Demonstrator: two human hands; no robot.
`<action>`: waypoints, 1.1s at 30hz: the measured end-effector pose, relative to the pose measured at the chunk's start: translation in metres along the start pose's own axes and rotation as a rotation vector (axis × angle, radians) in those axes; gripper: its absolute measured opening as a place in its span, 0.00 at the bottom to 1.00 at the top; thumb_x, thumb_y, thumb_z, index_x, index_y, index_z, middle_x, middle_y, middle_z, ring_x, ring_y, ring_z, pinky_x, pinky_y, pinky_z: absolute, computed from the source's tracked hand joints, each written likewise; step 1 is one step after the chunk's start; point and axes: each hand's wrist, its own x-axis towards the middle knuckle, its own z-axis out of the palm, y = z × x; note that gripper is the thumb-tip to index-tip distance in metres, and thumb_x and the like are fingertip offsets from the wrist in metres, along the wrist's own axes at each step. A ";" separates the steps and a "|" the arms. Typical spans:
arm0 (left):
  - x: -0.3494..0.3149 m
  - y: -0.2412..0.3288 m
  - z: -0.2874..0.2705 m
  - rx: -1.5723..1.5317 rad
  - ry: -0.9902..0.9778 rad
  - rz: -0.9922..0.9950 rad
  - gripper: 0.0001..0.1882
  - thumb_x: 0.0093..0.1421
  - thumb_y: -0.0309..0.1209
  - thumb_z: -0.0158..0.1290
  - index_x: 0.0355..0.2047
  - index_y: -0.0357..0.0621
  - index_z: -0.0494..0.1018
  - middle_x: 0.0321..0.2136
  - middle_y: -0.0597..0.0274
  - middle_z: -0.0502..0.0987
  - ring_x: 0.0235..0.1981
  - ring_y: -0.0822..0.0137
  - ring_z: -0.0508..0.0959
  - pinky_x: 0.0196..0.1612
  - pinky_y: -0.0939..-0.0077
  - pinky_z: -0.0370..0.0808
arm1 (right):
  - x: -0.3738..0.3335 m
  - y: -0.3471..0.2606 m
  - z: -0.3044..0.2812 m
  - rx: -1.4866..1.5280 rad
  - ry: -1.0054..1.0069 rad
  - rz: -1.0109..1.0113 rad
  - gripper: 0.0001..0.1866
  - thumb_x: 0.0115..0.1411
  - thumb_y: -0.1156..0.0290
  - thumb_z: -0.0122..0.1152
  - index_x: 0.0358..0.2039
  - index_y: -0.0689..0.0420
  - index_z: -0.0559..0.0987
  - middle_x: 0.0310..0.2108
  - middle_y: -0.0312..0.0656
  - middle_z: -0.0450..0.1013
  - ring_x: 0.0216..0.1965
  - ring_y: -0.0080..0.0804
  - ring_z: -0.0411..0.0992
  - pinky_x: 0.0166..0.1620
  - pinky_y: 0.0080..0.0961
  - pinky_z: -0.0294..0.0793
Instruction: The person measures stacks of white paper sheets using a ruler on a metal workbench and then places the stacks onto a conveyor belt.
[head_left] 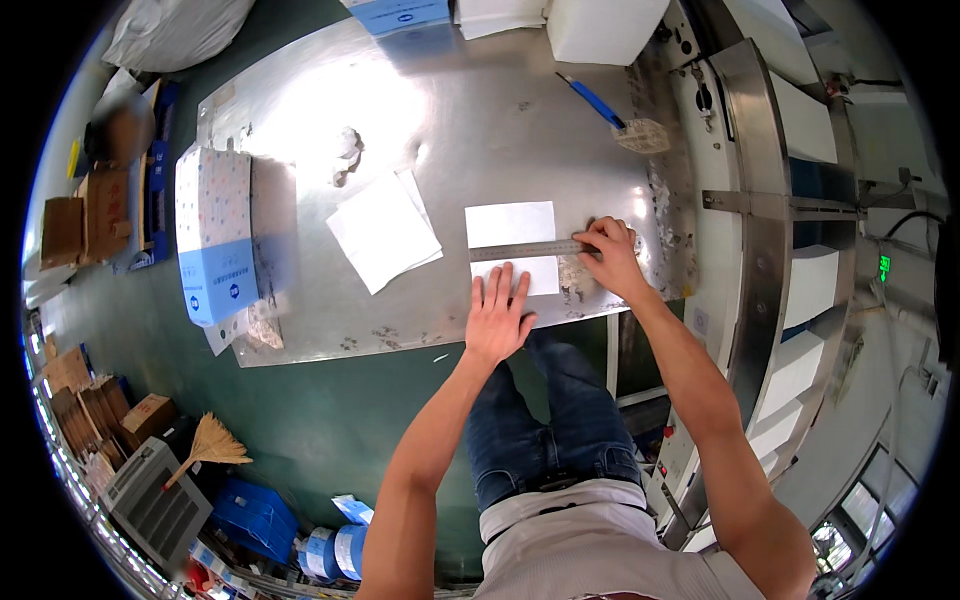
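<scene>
A steel ruler (530,250) lies across a white sheet (511,217) on the metal table. Its right end is pinched by the thumb and fingers of my right hand (611,250), just past the sheet's right edge. My left hand (497,315) rests with fingers spread on the sheet's lower left part, the fingertips just below the ruler. To the left of that sheet lie a few more white sheets (383,232), slightly fanned and turned at an angle.
A blue utility knife (596,102) lies at the table's far right. Crumpled paper (347,156) sits left of centre on the metal table (470,130). A blue-and-white package (217,235) stands at the left edge. White stacks (605,30) stand at the back; a machine (750,200) borders the right.
</scene>
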 end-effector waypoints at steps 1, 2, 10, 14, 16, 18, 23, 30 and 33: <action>-0.001 0.000 0.000 0.006 -0.001 -0.004 0.42 0.63 0.51 0.58 0.73 0.47 0.61 0.73 0.42 0.57 0.72 0.42 0.59 0.73 0.35 0.53 | 0.000 0.000 0.001 0.003 0.001 -0.003 0.19 0.51 0.70 0.73 0.46 0.47 0.86 0.46 0.34 0.71 0.53 0.37 0.68 0.59 0.44 0.60; 0.000 0.000 0.000 0.011 0.000 -0.008 0.42 0.63 0.51 0.58 0.73 0.47 0.61 0.73 0.43 0.57 0.73 0.43 0.59 0.73 0.36 0.53 | 0.001 0.000 0.002 0.004 0.003 -0.006 0.19 0.51 0.70 0.73 0.46 0.47 0.86 0.46 0.34 0.71 0.53 0.37 0.68 0.59 0.44 0.60; 0.000 0.001 -0.001 0.012 -0.009 -0.001 0.43 0.63 0.51 0.58 0.73 0.46 0.61 0.72 0.39 0.57 0.72 0.39 0.59 0.73 0.34 0.51 | 0.002 0.000 0.004 0.009 -0.007 0.031 0.18 0.50 0.70 0.73 0.45 0.47 0.88 0.45 0.34 0.71 0.52 0.36 0.68 0.59 0.42 0.60; 0.001 0.001 -0.004 0.011 -0.017 0.000 0.43 0.63 0.51 0.58 0.73 0.46 0.61 0.72 0.39 0.58 0.72 0.39 0.59 0.73 0.34 0.51 | 0.003 -0.001 0.004 0.017 0.002 0.043 0.17 0.50 0.71 0.72 0.44 0.47 0.88 0.45 0.34 0.72 0.53 0.37 0.68 0.59 0.42 0.60; 0.002 0.002 -0.006 0.012 -0.021 0.000 0.42 0.63 0.51 0.58 0.73 0.45 0.61 0.72 0.39 0.58 0.72 0.39 0.59 0.73 0.34 0.51 | 0.002 0.000 0.005 0.020 0.009 0.045 0.17 0.50 0.71 0.72 0.43 0.47 0.88 0.45 0.34 0.72 0.53 0.37 0.68 0.59 0.42 0.60; 0.002 0.002 -0.007 0.013 -0.019 -0.001 0.42 0.63 0.51 0.58 0.73 0.45 0.61 0.72 0.39 0.58 0.71 0.39 0.59 0.73 0.34 0.51 | 0.003 -0.001 0.005 0.021 0.018 0.039 0.17 0.50 0.70 0.72 0.42 0.46 0.88 0.44 0.34 0.72 0.52 0.37 0.68 0.58 0.44 0.61; 0.002 0.002 -0.006 0.005 -0.010 0.001 0.43 0.63 0.50 0.59 0.73 0.45 0.61 0.72 0.39 0.59 0.71 0.39 0.59 0.73 0.35 0.52 | 0.004 -0.002 0.005 0.006 0.017 0.043 0.16 0.49 0.70 0.72 0.41 0.46 0.88 0.44 0.34 0.72 0.52 0.37 0.69 0.58 0.44 0.62; 0.002 0.004 -0.005 0.010 -0.009 -0.012 0.43 0.62 0.51 0.59 0.73 0.46 0.61 0.73 0.41 0.58 0.72 0.41 0.59 0.73 0.35 0.52 | 0.006 -0.004 0.000 0.010 0.012 0.031 0.16 0.51 0.70 0.71 0.43 0.47 0.87 0.44 0.34 0.72 0.53 0.37 0.68 0.58 0.44 0.61; 0.002 0.007 -0.007 0.004 0.041 0.007 0.35 0.62 0.46 0.59 0.67 0.46 0.69 0.65 0.46 0.67 0.66 0.45 0.66 0.69 0.39 0.58 | 0.001 -0.004 -0.004 0.033 0.032 -0.009 0.17 0.53 0.69 0.69 0.45 0.50 0.85 0.47 0.36 0.73 0.53 0.39 0.70 0.59 0.43 0.61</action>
